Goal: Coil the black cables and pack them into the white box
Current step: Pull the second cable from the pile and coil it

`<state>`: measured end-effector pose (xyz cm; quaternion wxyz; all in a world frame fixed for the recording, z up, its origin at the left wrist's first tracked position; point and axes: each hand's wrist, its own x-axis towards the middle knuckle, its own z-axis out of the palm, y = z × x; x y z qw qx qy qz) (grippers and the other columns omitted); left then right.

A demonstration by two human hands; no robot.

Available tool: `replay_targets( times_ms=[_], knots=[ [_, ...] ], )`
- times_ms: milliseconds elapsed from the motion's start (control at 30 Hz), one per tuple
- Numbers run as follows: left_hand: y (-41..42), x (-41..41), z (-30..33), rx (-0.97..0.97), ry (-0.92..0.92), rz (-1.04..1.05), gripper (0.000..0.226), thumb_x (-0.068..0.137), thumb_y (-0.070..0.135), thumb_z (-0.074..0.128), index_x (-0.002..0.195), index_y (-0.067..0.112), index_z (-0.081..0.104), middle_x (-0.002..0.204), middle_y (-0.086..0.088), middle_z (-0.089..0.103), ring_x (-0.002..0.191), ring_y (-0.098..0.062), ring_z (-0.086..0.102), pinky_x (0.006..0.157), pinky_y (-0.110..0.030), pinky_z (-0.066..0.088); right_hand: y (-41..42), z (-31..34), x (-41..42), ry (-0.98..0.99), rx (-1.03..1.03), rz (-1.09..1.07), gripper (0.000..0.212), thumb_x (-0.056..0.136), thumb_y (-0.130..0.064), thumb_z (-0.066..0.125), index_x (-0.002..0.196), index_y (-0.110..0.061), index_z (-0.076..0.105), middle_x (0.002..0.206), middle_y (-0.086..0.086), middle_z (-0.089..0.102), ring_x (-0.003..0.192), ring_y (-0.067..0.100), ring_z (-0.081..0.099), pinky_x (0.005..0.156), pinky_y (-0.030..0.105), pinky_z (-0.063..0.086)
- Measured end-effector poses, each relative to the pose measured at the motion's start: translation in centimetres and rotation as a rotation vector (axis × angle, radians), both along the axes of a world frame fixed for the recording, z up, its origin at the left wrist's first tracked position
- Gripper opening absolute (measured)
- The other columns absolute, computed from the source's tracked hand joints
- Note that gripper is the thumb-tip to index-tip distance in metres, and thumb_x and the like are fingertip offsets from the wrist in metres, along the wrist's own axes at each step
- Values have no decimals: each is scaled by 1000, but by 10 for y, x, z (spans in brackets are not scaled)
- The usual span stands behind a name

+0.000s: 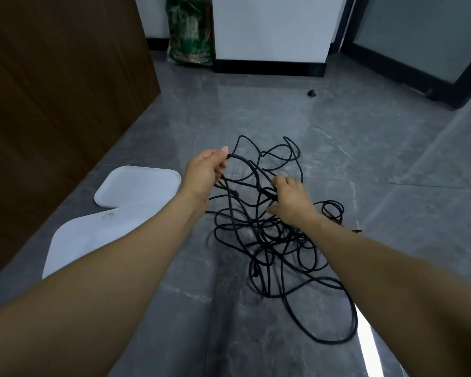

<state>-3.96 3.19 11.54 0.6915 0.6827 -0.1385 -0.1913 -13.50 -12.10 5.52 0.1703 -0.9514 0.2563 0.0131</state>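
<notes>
Head view, tangled black cables (278,240) on the grey floor (365,148) at frame centre, left hand (204,172) fingers pinching a raised strand, right hand (290,200) fingers curled round another strand, white box (76,240) and its lid (136,185) at left.

Tangled black cables (278,240); white box (93,240) perhaps shut.

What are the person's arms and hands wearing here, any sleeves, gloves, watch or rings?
Nothing that shows. Both forearms are bare along their whole visible length, with no sleeves in frame. The left hand and right hand have no gloves, and no watch, bracelet or ring is visible.
</notes>
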Motion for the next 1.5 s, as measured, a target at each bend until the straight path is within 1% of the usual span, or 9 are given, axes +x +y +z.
replay_targets(
  times_ms=[200, 300, 433, 567, 667, 967, 1233, 1400, 1500],
  knots=[
    [7, 5, -4, 64, -57, 14, 46, 85, 30, 67, 54, 19, 35, 50, 8, 32, 48, -7, 30, 60, -17, 37, -3, -2, 2, -30, -62, -34, 29, 89, 2, 48, 117, -3, 42, 113, 17, 55, 95, 32, 55, 70, 32, 41],
    [14, 11, -10, 349, -285, -10, 38, 83, 31, 70, 60, 15, 45, 56, 5, 37, 54, -9, 35, 57, -13, 36, -22, 6, -6, -64, 8, -125, 4, 92, -3, 44, 95, -3, 47, 101, 19, 56, 77, 29, 50, 62, 31, 37],
    [19, 13, -23, 686, -496, -22, 39, 82, 44, 68, 76, 7, 58, 64, 4, 52, 60, -11, 46, 55, -26, 36, -45, 20, -27, -231, 261, -331, 11, 94, -10, 47, 88, -2, 51, 69, 8, 52, 59, 22, 45, 47, 27, 32],
    [7, 5, -23, 717, -579, -20, 41, 86, 43, 63, 72, 7, 50, 64, -2, 48, 60, -18, 43, 54, -29, 30, -51, 28, -32, -421, 567, -442, 15, 93, -12, 54, 94, -2, 65, 93, 16, 69, 73, 20, 63, 65, 29, 48],
    [-4, -3, -24, 786, -624, -50, 40, 89, 43, 60, 69, 12, 45, 66, 0, 48, 62, -18, 45, 53, -29, 30, -49, 36, -35, -500, 726, -459, 18, 95, -13, 52, 98, -1, 66, 84, 5, 67, 63, 7, 53, 60, 19, 41],
    [-21, -6, -34, 757, -658, -55, 11, 91, 11, 57, 81, 11, 54, 97, -3, 48, 103, -25, 49, 75, -28, 36, -47, 47, -49, -523, 995, -485, 17, 96, -8, 47, 87, -5, 61, 75, 4, 59, 64, 14, 52, 53, 23, 44],
    [-41, -30, -27, 1360, -617, -276, 57, 100, 51, 14, 133, 16, 44, 144, -5, 37, 115, -29, 51, 76, -34, 40, -39, 48, -47, -476, 1102, -378, 22, 94, -4, 46, 80, -9, 61, 71, 4, 57, 62, 12, 49, 62, 24, 41],
    [-51, -27, -32, 1263, -396, -407, 66, 96, 58, 13, 147, 18, 26, 153, -8, 24, 138, -32, 27, 109, -55, 27, -40, 44, -44, -452, 1016, -349, 20, 93, -6, 47, 79, -10, 61, 70, 3, 57, 63, 11, 49, 63, 23, 42],
    [-56, -31, -24, 1337, -638, -309, 59, 97, 56, 18, 141, 21, 36, 148, -2, 35, 138, -26, 28, 109, -57, 23, -39, 43, -43, -438, 990, -322, 21, 93, -5, 47, 79, -11, 61, 71, 3, 57, 65, 11, 50, 64, 21, 44]
  ],
)
